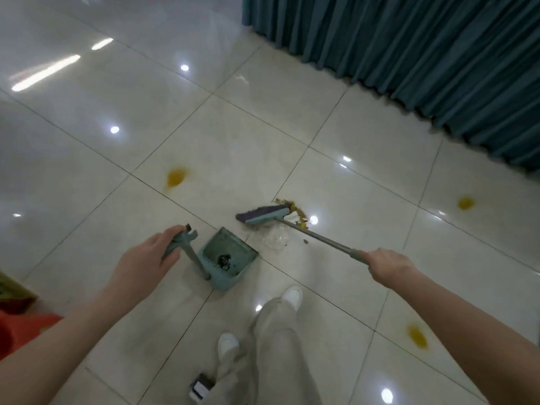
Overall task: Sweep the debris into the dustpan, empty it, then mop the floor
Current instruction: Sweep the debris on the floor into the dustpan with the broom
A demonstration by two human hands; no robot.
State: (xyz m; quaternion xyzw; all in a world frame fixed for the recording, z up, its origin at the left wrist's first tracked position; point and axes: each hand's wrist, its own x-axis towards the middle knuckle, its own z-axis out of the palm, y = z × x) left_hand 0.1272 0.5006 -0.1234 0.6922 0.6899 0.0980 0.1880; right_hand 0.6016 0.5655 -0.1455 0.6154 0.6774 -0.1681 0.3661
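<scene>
Right hand is gripping the broom shaft, long axis running from lower right up-left to its teal, purple-bristled head touching the brown debris, while left hand is holding the handle of the teal dustpan sitting on the floor tiles, mouth facing the broom head.

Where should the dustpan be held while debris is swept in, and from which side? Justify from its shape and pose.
Grip the curved top of its upright handle, coming from above and behind the dustpan, as the left hand does. The handle rises from the pan's back edge, and the open mouth faces the broom and debris, so that side should stay clear.
</scene>
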